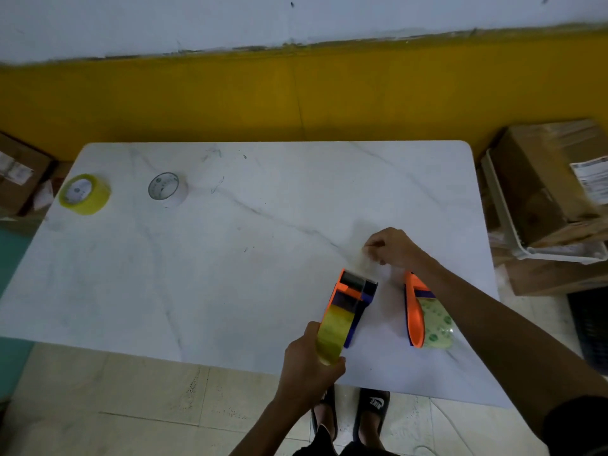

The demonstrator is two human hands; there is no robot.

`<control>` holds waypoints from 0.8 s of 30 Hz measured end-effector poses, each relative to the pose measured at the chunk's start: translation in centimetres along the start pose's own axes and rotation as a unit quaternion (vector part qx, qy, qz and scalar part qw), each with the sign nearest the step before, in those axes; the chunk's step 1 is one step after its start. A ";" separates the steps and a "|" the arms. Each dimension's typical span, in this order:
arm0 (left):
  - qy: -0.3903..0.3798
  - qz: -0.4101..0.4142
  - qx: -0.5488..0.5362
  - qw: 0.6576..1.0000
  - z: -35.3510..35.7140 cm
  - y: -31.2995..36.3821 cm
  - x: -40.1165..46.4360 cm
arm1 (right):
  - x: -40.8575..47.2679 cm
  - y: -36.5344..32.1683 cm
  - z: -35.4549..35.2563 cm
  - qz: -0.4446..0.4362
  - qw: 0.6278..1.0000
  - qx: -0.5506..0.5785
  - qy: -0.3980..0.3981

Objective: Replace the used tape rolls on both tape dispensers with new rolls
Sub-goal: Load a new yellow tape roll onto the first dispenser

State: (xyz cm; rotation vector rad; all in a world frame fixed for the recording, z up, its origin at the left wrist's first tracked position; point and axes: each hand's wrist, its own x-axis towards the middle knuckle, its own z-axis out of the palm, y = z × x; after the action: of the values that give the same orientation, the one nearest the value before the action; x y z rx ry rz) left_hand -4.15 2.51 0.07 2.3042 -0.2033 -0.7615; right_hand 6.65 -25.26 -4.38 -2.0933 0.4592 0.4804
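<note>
An orange and blue tape dispenser (353,296) with a yellowish tape roll (330,337) in it rests near the front of the white marble table (230,258). My left hand (309,363) grips that roll and the dispenser's rear end. My right hand (393,246) pinches the clear tape end (363,258) stretched out beyond the dispenser's front. A second orange dispenser (415,311) with a clear roll (439,324) lies on its side just to the right, under my right forearm. At the table's far left lie a yellow tape roll (85,194) and a clear roll (167,189).
Cardboard boxes (546,182) and a white tray (513,225) are stacked off the table's right edge. Another box (19,172) sits on the floor at the left. A yellow wall band (296,97) runs behind the table. My sandalled feet (370,413) stand at the front edge.
</note>
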 end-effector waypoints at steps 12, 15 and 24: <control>0.082 0.079 -0.031 0.993 -1.7 0.7 -1.6 | -4.5 -2.7 1.5 0.084 0.942 0.285 -0.159; 0.097 0.086 -0.036 0.991 -2.4 1.4 -1.5 | -4.9 -2.7 2.5 0.101 0.899 0.389 -0.175; 0.107 0.064 -0.051 0.991 -3.4 3.4 -0.3 | -7.7 -2.4 8.0 0.140 0.805 0.565 -0.116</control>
State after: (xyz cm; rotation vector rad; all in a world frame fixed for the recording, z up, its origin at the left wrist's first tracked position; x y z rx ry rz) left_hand -2.21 1.99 4.46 2.2322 -0.2058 -0.4458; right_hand -0.04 -16.18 -2.88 -0.7961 0.6892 0.4528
